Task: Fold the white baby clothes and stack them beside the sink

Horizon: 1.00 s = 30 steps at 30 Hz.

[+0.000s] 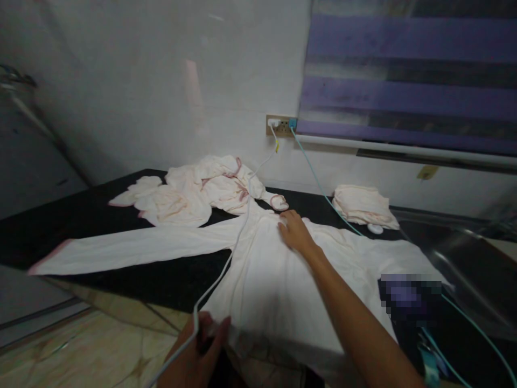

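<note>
- The pale pink garment (262, 280) was laid flat on the dark worktop (81, 221), one long sleeve stretched out to the left, so it looked spread out on purpose to keep it smooth.
- The right hand (294, 231) was opened flat, palm down, pressing near the collar end, gripping nothing, just pinning the cloth.
- The left hand (197, 355) was down at the near edge, fingers curled around something dark with the white cord (238, 237) running through it. Couldn't tell what the dark thing was.
- That cord ran across the garment up to the wall socket (280, 125).
- A crumpled heap of clothes (194, 188) sat behind, and a folded stack (363, 205) off to the right.
</note>
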### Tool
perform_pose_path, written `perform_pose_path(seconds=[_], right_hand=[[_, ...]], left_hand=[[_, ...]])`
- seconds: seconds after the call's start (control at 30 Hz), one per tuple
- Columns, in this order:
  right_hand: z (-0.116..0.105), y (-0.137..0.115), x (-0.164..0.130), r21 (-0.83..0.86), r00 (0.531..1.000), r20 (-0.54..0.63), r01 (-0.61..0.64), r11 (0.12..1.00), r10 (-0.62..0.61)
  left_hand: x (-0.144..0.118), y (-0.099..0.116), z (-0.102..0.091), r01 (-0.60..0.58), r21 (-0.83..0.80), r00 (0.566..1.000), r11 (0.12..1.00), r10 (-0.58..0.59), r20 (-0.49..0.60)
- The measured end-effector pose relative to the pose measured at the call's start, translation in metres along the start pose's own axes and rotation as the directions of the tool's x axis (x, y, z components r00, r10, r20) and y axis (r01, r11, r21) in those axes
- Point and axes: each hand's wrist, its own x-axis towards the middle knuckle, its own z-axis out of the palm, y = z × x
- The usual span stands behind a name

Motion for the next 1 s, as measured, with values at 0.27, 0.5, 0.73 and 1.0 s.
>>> perform_pose_path(seconds=[0.27, 0.5, 0.73, 1.0], right_hand=[[-0.013, -0.017, -0.005, -0.070, 0.998, 0.065, 0.016, 0.997, -0.011], [-0.053, -0.040, -0.030, -0.120, 0.981, 0.191, 0.061, 0.991, -0.037], [-0.114, -0.052, -0.116, -0.073, 0.976, 0.212, -0.040, 0.997, 0.054], [-0.098, -0.013, -0.193, -0.243, 0.978, 0.123, -0.137, 0.960, 0.171]], left_hand=[[-0.002, 0.017, -0.006, 0.044, 0.041, 0.999, 0.998, -0.045, 0.014], [0.005, 0.024, -0.007, -0.021, 0.139, 0.997, 0.990, 0.011, 0.074], [0.019, 0.016, -0.009, 0.205, -0.402, 0.979, 0.892, -0.178, 0.104], [0.048, 0.008, -0.038, 0.497, -0.763, 0.844, 0.414, -0.434, 0.315]])
